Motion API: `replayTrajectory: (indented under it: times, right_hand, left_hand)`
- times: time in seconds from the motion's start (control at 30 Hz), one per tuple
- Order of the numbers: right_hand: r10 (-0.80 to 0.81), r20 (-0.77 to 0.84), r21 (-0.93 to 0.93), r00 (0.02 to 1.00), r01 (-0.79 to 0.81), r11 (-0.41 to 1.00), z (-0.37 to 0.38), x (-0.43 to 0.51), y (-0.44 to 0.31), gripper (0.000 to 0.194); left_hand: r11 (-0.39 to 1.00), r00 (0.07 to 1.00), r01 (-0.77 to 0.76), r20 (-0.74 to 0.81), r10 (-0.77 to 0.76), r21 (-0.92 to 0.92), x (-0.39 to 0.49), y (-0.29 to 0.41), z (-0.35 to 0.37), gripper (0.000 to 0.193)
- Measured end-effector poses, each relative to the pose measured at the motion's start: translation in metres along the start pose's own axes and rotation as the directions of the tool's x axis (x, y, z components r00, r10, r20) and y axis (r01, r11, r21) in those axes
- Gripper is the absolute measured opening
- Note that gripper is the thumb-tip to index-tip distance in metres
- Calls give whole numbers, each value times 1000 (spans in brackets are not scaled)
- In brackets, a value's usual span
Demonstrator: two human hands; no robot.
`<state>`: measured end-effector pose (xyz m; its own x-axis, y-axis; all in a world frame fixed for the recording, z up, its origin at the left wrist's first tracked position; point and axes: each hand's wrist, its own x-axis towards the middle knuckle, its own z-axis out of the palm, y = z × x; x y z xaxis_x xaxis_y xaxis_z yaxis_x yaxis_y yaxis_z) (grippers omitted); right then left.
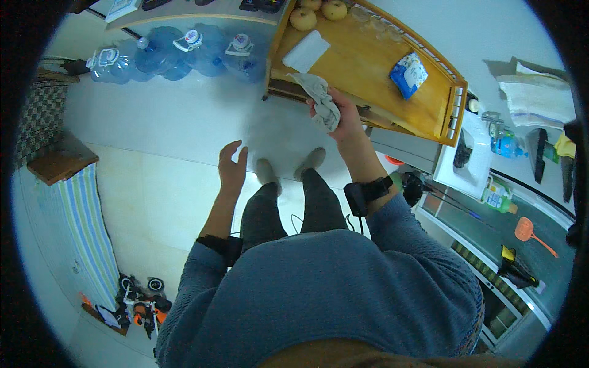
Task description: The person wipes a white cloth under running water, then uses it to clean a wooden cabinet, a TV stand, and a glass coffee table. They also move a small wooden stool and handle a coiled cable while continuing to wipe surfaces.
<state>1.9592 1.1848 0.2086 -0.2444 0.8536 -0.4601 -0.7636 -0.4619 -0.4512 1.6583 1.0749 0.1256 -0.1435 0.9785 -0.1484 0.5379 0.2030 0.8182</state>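
My right hand [345, 115] holds a crumpled pale cloth [322, 103] at the near edge of a yellow wooden cabinet top [354, 60] with a low railing. A folded white cloth [306, 51] lies on that top, just beyond the held cloth. Farther right on it rests a blue and white packet [409, 74]. Round pale yellow fruits [303, 19] and some clear glasses [368, 20] stand toward its far side. My left hand [233, 166] hangs over the floor with its fingers apart and nothing in it.
Several large blue water bottles [161, 50] stand along the wall at the upper left. At right are a small white washbasin [476, 152], a green bottle [498, 197] and an orange scoop [523, 229]. A striped cloth [87, 221] covers furniture at left, near a wheeled item [145, 308].
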Motion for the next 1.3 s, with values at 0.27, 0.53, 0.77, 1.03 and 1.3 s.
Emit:
replayTrajectory:
  times: [0.27,0.53,0.77,1.03,1.3]
  right_hand:
    - [136,13,-4,991,-136,991,4,-26,21,45]
    - [219,-430,-434,876,-414,800,-158,-17,84,44]
    - [-618,-435,-765,655,-631,-129,-422,10,-26,43]
    - [-528,-172,-521,831,-532,-667,-662,52,-114,38]
    - [-716,141,-609,683,-511,-607,-579,101,-69,38]
  left_hand:
    - [947,958,275,127,-256,-164,-4,-19,28,29]
    - [794,836,549,197,-512,-261,-60,-87,136,34]
    - [601,763,644,338,-551,-474,-121,-173,310,30]
    - [673,720,683,418,-554,-283,-175,-220,412,38]
    - [384,570,819,526,-631,-427,-168,-216,427,42]
